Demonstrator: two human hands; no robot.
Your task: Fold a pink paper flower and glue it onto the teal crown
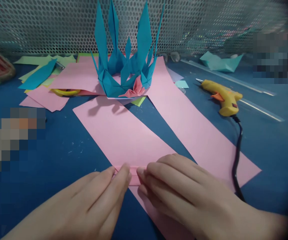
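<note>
A small folded piece of pink paper (134,180) lies over a long pink paper strip (123,133) near the front of the table. At its left end, the fingertips of my left hand (91,196) are close together and pressed on the folded paper. My right hand (184,186) grips the right end, its thumb and fingers bunched and partly hiding the piece. Farther back stands a blue folded-paper crown (121,85) with tall points and a small pink paper flower (136,89) at its front.
To the right rest a yellow glue gun (221,95) with a black cord (237,150) and clear glue sticks (261,110). A second pink strip (184,123) runs diagonally. Paper scraps (43,96) and yellow-handled scissors (66,92) lie back left. A perforated metal panel (58,26) borders the back.
</note>
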